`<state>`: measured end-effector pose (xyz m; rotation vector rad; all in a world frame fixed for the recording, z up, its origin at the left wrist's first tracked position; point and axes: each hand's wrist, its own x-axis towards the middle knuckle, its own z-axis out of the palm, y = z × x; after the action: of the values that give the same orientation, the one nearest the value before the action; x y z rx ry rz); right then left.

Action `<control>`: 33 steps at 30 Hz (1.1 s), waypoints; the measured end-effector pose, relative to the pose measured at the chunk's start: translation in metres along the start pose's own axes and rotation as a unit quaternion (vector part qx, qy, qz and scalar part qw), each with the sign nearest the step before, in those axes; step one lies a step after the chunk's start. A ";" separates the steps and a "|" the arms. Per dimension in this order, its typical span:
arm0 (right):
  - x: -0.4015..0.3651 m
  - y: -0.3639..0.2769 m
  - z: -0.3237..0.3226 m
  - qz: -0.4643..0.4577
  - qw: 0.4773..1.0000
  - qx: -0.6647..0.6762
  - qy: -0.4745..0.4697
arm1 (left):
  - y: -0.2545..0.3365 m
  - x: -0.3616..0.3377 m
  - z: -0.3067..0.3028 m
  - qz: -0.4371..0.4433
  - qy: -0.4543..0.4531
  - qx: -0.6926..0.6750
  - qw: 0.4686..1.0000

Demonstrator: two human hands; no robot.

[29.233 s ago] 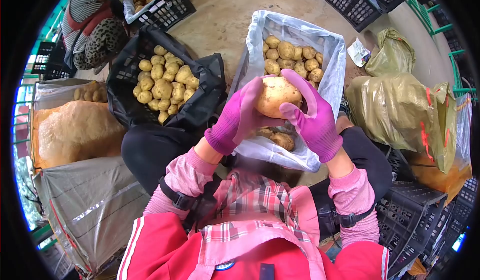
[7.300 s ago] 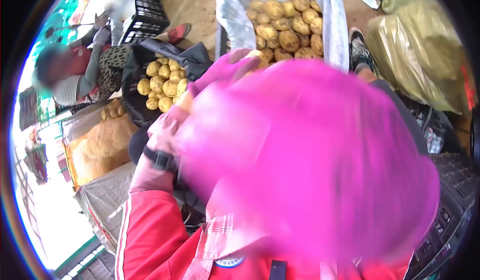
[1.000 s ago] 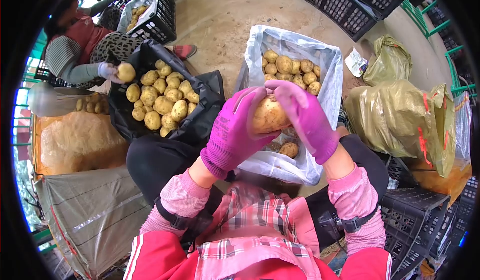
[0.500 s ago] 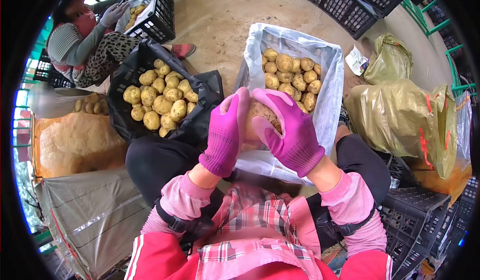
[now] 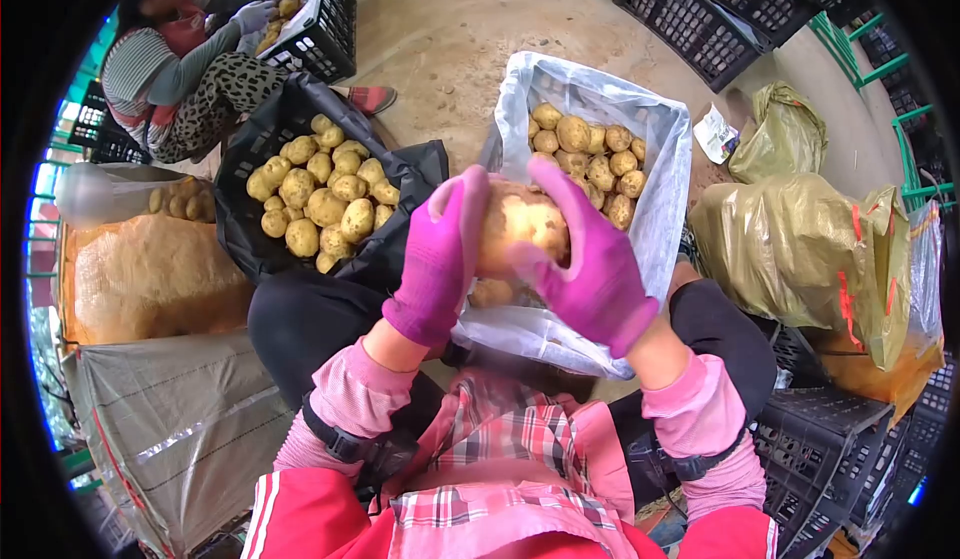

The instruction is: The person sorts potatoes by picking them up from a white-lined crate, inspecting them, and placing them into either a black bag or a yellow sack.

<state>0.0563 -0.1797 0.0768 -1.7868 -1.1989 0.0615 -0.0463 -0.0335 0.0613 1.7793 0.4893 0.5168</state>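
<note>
Between my two hands is a large potato, slightly blurred, held above the near part of a crate lined with white sheeting. My left hand, in a magenta glove, presses on its left side. Around its right side curve the gloved fingers of my right hand. Several potatoes lie in the white-lined crate beyond my hands. To the left, a container with black lining holds several more potatoes.
A person at the upper left handles potatoes over a black crate. Dark crates stand at the upper right. Yellowish sacks are on the right, an orange sack and grey cover on the left.
The potato between my hands shows a paler side, and my hands are farther apart around it. The person at the upper left has lowered their hands to the crate.
</note>
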 end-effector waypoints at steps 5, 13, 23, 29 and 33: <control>-0.002 -0.006 -0.009 0.141 0.978 0.152 -0.002 | 0.025 -0.006 0.015 -0.063 0.049 -0.100 0.992; 0.012 -0.008 -0.034 0.208 0.934 0.277 -0.090 | -0.018 -0.009 -0.007 0.175 -0.039 0.091 0.980; -0.002 -0.017 -0.026 0.234 0.928 0.286 -0.053 | -0.008 -0.004 -0.005 0.269 -0.032 0.168 0.948; 0.004 -0.012 -0.032 0.297 0.880 0.368 -0.045 | 0.023 0.003 0.002 0.169 0.001 0.129 0.977; 0.002 -0.020 -0.028 0.245 0.914 0.316 -0.070 | 0.022 0.008 -0.007 0.203 -0.003 0.177 0.963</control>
<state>0.0577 -0.1951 0.1069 -1.4602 -0.6771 0.7929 -0.0430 -0.0289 0.0849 2.2433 0.2143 0.7424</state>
